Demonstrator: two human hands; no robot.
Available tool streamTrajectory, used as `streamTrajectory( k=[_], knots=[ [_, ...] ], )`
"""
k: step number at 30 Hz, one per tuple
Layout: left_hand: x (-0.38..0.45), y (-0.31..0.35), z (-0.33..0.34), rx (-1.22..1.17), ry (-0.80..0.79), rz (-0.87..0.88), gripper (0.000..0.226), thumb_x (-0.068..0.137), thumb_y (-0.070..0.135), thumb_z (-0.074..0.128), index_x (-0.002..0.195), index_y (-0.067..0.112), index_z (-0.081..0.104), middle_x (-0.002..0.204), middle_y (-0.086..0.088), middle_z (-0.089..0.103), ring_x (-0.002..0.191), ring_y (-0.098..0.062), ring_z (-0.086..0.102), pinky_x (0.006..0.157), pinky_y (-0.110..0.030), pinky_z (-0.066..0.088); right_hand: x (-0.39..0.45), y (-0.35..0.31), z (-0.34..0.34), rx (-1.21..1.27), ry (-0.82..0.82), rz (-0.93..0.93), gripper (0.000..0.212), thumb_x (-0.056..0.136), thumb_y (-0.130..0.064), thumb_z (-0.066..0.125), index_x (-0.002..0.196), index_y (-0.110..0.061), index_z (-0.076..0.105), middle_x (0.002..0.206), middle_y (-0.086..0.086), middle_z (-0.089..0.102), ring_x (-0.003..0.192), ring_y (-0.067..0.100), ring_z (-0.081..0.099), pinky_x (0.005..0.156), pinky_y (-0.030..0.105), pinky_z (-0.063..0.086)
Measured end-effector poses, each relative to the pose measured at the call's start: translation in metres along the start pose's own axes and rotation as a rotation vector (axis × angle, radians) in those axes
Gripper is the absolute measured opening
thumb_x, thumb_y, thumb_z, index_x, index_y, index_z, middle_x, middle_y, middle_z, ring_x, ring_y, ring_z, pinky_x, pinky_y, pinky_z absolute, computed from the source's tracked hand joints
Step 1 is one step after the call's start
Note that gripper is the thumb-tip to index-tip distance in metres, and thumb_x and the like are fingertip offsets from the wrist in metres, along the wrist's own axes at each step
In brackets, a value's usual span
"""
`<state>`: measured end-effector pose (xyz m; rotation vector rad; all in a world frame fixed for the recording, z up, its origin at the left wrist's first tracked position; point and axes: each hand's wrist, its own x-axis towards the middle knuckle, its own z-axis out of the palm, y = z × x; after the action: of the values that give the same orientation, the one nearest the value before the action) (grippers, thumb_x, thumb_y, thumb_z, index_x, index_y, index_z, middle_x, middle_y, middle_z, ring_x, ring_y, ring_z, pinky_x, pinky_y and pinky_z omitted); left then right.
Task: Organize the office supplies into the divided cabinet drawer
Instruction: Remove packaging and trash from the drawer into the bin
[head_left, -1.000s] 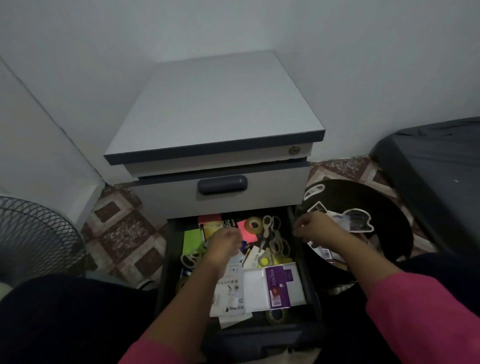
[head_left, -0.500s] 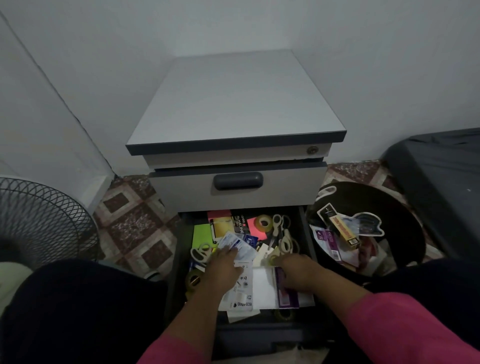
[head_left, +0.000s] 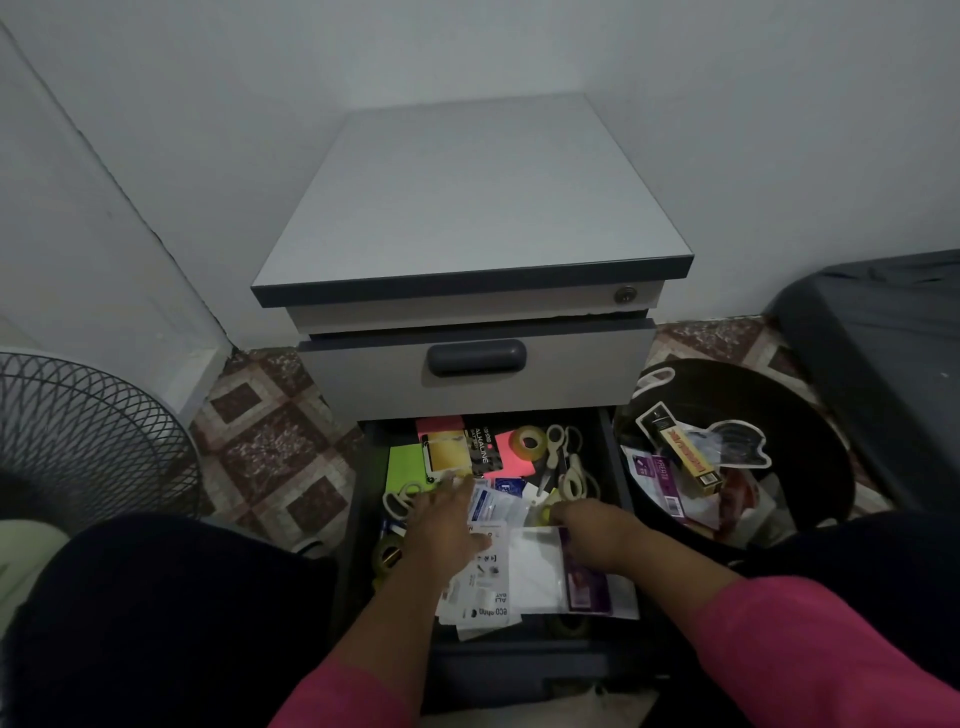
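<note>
Both pink-sleeved arms reach forward into the open lower drawer (head_left: 358, 519) of a grey cabinet (head_left: 467, 208). The left hand (head_left: 447, 525) lies flat with its fingers stretched and spread, pressing on a heap of white packets (head_left: 480, 587) that runs from under its palm back toward the person. The right hand (head_left: 592, 535) rests just beside it, its fingers bent down among the things at the packets' far edge; whether they grip anything cannot be told. Under the right wrist lies a clear bag with a purple label (head_left: 582, 582), touching the white packets.

Left of the left hand sit a roll of tape (head_left: 387, 556) and a pair of pale-handled scissors (head_left: 402, 496). Just beyond the left fingertips lie a green pad (head_left: 405, 460), a yellow card pack (head_left: 449, 452) and a black battery pack (head_left: 480, 447). Beyond the right hand are more scissors (head_left: 566, 467), a second tape roll (head_left: 527, 441) and a pink pad (head_left: 506, 462).

To the right of the right hand, outside the drawer, a round black tray (head_left: 810, 457) holds a long yellow box (head_left: 688, 457), a purple-labelled packet (head_left: 657, 478) and other wrapped goods.

Farther off, above the drawer, the upper drawer front with its dark handle (head_left: 475, 358) is closed. A wire fan guard (head_left: 88, 441) stands well to the left on the patterned floor tiles (head_left: 270, 452).
</note>
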<state>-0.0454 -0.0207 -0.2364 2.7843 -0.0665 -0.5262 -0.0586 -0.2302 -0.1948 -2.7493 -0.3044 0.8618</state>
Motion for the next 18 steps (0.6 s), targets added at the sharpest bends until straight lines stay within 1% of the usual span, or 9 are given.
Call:
streamTrajectory(
  k=[2, 4, 6, 9, 10, 12, 14, 16, 18],
  knots=[
    [-0.001, -0.001, 0.0, 0.034, -0.028, 0.008, 0.09, 0.08, 0.046, 0.07, 0.151, 0.025, 0.019, 0.153, -0.005, 0.034, 0.14, -0.031, 0.027, 0.117, -0.045, 0.019, -0.001, -0.001, -0.002, -0.017, 0.003, -0.011, 0.05, 0.089, -0.012, 0.048, 0.136, -0.03, 0.048, 0.133, 0.005, 0.055, 0.119, 0.027, 0.054, 0.091, 0.031, 0.045],
    [-0.004, 0.001, -0.001, -0.05, 0.0, -0.021, 0.087, 0.075, 0.04, 0.077, 0.147, 0.024, 0.03, 0.139, -0.007, 0.047, 0.131, -0.029, 0.039, 0.111, -0.043, 0.029, -0.002, -0.003, -0.002, -0.019, 0.004, -0.006, 0.051, 0.09, -0.014, 0.046, 0.138, -0.031, 0.047, 0.135, 0.004, 0.054, 0.121, 0.026, 0.053, 0.092, 0.029, 0.044],
    [-0.005, 0.004, -0.004, -0.23, 0.047, -0.084, 0.087, 0.071, 0.025, 0.083, 0.143, 0.022, 0.035, 0.131, -0.009, 0.049, 0.122, -0.028, 0.046, 0.104, -0.044, 0.039, -0.001, -0.003, -0.002, -0.009, 0.008, 0.01, 0.045, 0.091, -0.019, 0.048, 0.134, -0.028, 0.051, 0.132, 0.005, 0.056, 0.118, 0.026, 0.054, 0.089, 0.028, 0.044],
    [-0.003, 0.005, -0.01, -0.484, 0.074, -0.167, 0.089, 0.065, 0.007, 0.086, 0.14, 0.015, 0.039, 0.127, -0.013, 0.052, 0.113, -0.029, 0.054, 0.096, -0.041, 0.048, -0.001, -0.004, -0.005, 0.031, 0.026, 0.044, 0.036, 0.091, -0.025, 0.052, 0.127, -0.023, 0.057, 0.125, 0.005, 0.059, 0.112, 0.025, 0.057, 0.084, 0.029, 0.045],
    [-0.003, 0.004, -0.013, -0.546, 0.057, -0.194, 0.082, 0.065, 0.004, 0.085, 0.136, 0.01, 0.044, 0.124, -0.013, 0.056, 0.109, -0.028, 0.057, 0.091, -0.038, 0.05, 0.0, -0.004, -0.006, 0.054, 0.036, 0.055, 0.035, 0.091, -0.023, 0.052, 0.125, -0.021, 0.057, 0.124, 0.005, 0.059, 0.111, 0.024, 0.057, 0.082, 0.028, 0.045],
    [-0.003, 0.002, -0.018, -0.636, 0.016, -0.255, 0.057, 0.07, 0.002, 0.082, 0.121, 0.0, 0.057, 0.111, -0.014, 0.063, 0.097, -0.027, 0.061, 0.079, -0.031, 0.05, 0.0, -0.003, -0.009, 0.098, 0.049, 0.079, 0.034, 0.091, -0.017, 0.051, 0.124, -0.019, 0.058, 0.122, 0.006, 0.06, 0.109, 0.024, 0.058, 0.079, 0.027, 0.044],
    [-0.003, -0.001, -0.022, -0.718, 0.003, -0.285, 0.035, 0.074, 0.0, 0.078, 0.107, -0.004, 0.064, 0.102, -0.017, 0.066, 0.085, -0.025, 0.06, 0.072, -0.03, 0.048, 0.0, -0.003, -0.014, 0.141, 0.067, 0.106, 0.036, 0.089, -0.011, 0.05, 0.122, -0.019, 0.061, 0.121, 0.006, 0.061, 0.107, 0.024, 0.059, 0.081, 0.028, 0.047],
    [-0.003, -0.006, -0.023, -0.782, 0.016, -0.297, 0.027, 0.078, -0.002, 0.075, 0.103, -0.006, 0.065, 0.096, -0.019, 0.066, 0.081, -0.025, 0.059, 0.07, -0.031, 0.046, -0.001, -0.002, -0.019, 0.203, 0.092, 0.136, 0.039, 0.087, -0.008, 0.05, 0.12, -0.02, 0.064, 0.119, 0.006, 0.063, 0.103, 0.023, 0.061, 0.083, 0.03, 0.051],
    [-0.003, -0.007, -0.026, -0.841, 0.037, -0.305, 0.023, 0.081, -0.004, 0.071, 0.102, -0.008, 0.064, 0.086, -0.015, 0.062, 0.08, -0.025, 0.058, 0.07, -0.031, 0.045, -0.002, 0.0, -0.028, 0.253, 0.131, 0.16, 0.04, 0.086, -0.005, 0.05, 0.12, -0.02, 0.065, 0.118, 0.006, 0.064, 0.099, 0.023, 0.063, 0.08, 0.031, 0.053]
  ],
)
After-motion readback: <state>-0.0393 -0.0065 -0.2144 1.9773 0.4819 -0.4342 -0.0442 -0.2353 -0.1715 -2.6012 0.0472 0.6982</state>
